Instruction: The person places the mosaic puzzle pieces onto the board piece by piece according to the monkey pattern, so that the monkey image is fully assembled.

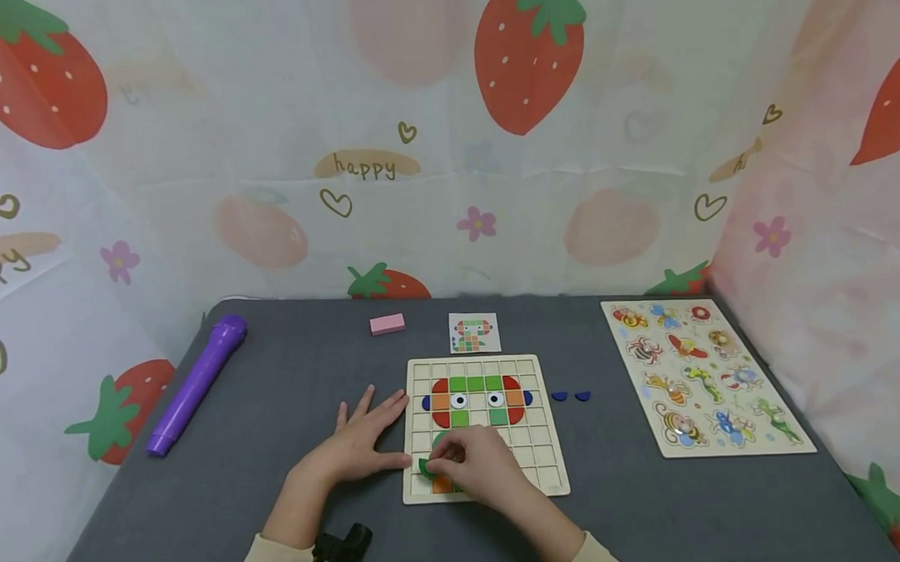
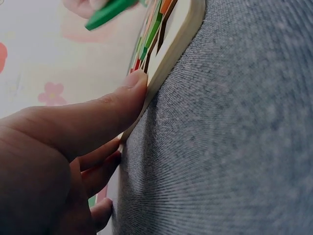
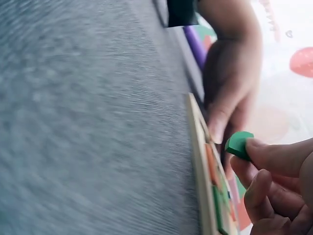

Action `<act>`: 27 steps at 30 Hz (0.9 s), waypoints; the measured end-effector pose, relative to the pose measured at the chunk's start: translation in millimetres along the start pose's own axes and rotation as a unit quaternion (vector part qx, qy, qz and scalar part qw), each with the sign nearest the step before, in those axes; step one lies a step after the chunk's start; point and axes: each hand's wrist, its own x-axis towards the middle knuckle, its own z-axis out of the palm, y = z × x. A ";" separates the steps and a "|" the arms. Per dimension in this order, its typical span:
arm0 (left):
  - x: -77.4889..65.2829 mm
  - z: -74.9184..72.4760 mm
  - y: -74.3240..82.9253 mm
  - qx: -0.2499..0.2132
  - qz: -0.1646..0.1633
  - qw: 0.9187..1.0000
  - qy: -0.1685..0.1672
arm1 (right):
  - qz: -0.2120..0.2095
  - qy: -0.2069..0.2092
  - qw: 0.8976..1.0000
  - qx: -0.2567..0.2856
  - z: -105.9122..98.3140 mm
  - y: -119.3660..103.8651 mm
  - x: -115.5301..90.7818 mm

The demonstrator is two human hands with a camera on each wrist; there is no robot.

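Note:
A wooden grid board [image 1: 547, 455] lies on the grey table, with red, green, orange and blue pieces and two eye pieces set in its upper cells. My left hand [image 1: 361, 446] is spread at the board's left side, its thumb and fingers touching the edge without curling round it. Over the lower left cells, my right hand [image 1: 480, 462] pinches a green piece [image 3: 239, 143] with one curved edge between thumb and fingers. In the right wrist view that piece is held above the board. Part of the lower pattern is hidden beneath the right hand.
Two blue half-round pieces [image 1: 571, 396] lie right of the board. Behind it are a pattern card [image 1: 475, 348] and a pink block [image 1: 387, 324]. A purple microphone-shaped object [image 1: 196, 387] lies at left, an insect picture board [image 1: 687, 452] at right.

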 end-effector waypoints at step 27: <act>3.4 1.8 -3.5 0.009 0.000 1.000 -0.003 | 0.041 0.064 0.989 -0.123 7.5 2.2 3.8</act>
